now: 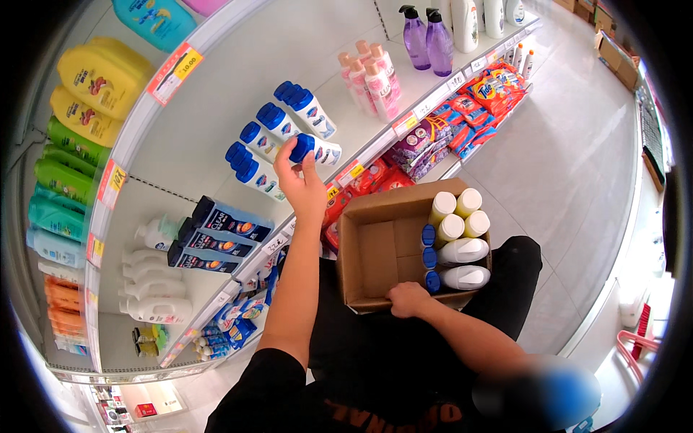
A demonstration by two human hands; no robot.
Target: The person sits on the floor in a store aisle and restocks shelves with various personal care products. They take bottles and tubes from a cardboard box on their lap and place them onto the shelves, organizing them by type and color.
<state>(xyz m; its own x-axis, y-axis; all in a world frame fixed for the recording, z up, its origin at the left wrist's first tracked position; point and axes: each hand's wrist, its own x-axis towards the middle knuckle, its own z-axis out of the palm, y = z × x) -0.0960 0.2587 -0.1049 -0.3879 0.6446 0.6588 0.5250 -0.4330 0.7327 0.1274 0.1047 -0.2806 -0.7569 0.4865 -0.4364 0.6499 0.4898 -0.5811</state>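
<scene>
My left hand (303,189) is closed on the blue cap of a white bottle (327,151), tilted over the shelf board (209,130). Several matching blue-capped bottles (316,115) stand in rows just beyond and to its left. On my lap rests an open cardboard box (368,249). My right hand (408,299) is closed over the near rim of that box. Inside, along its right side, are several pale yellow bottles with white caps (450,227), two white bottles (464,251) and three blue-capped bottles (429,257). The left part of the box shows bare cardboard.
Pink-white bottles (379,88) and purple pump bottles (438,47) stand farther right on the shelf. Dark blue boxed sets (220,234) and white jugs (155,310) are to the left. Bagged packs (480,101) fill the lower shelf. A price-tag rail (433,96) edges the board.
</scene>
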